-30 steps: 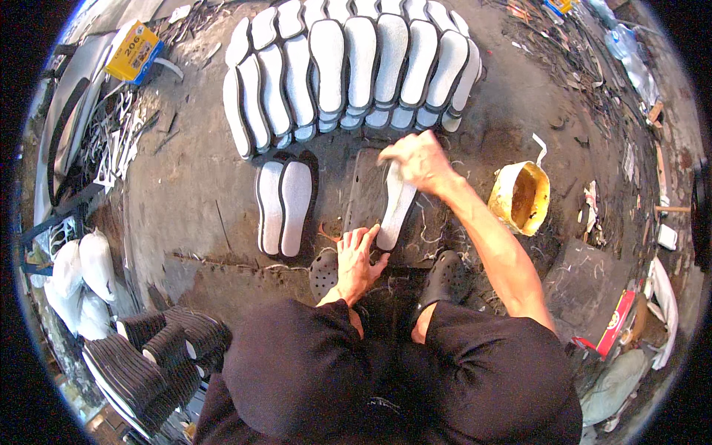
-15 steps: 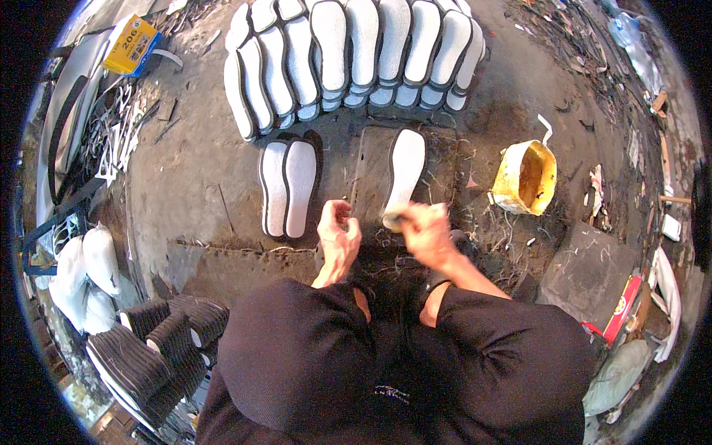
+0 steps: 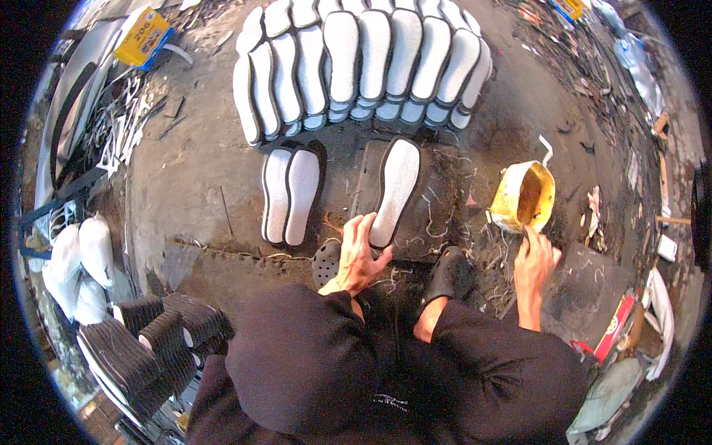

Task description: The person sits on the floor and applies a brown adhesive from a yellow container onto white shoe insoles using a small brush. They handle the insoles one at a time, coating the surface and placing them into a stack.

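Floor [image 3: 200, 163]: dark, scraps along both sides. Block of white, dark-edged soles [image 3: 374, 55] at the far side, overlapping rows. Dark board [image 3: 367, 174] nearer, centre. Sole pair [image 3: 302, 196] left of board, side by side, touching. Yellow tub [image 3: 506, 200] right of board, open top. Single sole [image 3: 399, 182] flat on board. Left hand [image 3: 358, 263]: thumb and fingers spread around sole's near end. Right hand [image 3: 536, 263]: fingers bunched at tub's near rim, can't tell if pinching anything.
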Demonstrator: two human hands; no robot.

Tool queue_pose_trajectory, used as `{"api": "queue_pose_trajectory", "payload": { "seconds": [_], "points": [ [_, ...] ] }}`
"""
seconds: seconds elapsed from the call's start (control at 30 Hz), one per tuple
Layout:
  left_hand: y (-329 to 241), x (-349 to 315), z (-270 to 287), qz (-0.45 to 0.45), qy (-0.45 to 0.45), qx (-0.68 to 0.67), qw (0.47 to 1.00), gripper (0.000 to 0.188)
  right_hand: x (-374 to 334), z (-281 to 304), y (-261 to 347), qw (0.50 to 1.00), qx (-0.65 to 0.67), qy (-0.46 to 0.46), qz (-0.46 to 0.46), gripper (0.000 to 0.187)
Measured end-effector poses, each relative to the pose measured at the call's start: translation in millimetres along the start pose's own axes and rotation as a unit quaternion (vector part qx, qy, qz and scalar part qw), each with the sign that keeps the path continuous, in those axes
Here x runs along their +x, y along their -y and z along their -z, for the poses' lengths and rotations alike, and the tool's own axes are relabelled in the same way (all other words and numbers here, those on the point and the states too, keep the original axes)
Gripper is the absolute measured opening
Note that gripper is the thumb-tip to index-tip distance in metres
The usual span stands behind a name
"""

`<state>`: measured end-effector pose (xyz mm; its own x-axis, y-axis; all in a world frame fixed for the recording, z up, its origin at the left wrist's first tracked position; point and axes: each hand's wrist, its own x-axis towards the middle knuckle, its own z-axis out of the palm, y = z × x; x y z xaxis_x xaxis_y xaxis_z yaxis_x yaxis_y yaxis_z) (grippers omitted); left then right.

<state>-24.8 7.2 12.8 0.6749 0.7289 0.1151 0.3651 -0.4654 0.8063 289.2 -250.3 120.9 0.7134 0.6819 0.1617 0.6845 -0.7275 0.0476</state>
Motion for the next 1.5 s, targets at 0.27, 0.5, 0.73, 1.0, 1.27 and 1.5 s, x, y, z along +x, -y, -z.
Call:
{"api": "queue_pose_trajectory", "payload": {
  "seconds": [0.27,0.5,0.73,1.0,1.27,1.5],
  "points": [
    [27,200,78,0.011,-0.260,0.006,0.965,0.091,12,71,61,0.994,0.090,0.004,-0.059,0.033],
    [68,243,75,0.040,-0.267,0.089,0.959,0.097,24,62,55,0.988,0.126,0.015,-0.086,0.033],
    [64,65,80,0.120,-0.194,0.231,0.946,0.088,122,24,-13,0.973,0.161,0.003,-0.167,0.043],
    [80,2,71,0.141,-0.185,0.228,0.946,0.091,135,-70,-125,0.934,0.265,0.079,-0.227,0.052],
    [-4,19,24,0.021,-0.147,0.045,0.988,0.069,7,-24,-92,0.771,0.507,0.056,-0.380,0.050],
    [-22,17,-11,0.034,0.072,0.120,0.990,0.066,62,59,141,0.774,0.612,0.131,-0.096,0.040]
  ]
}}
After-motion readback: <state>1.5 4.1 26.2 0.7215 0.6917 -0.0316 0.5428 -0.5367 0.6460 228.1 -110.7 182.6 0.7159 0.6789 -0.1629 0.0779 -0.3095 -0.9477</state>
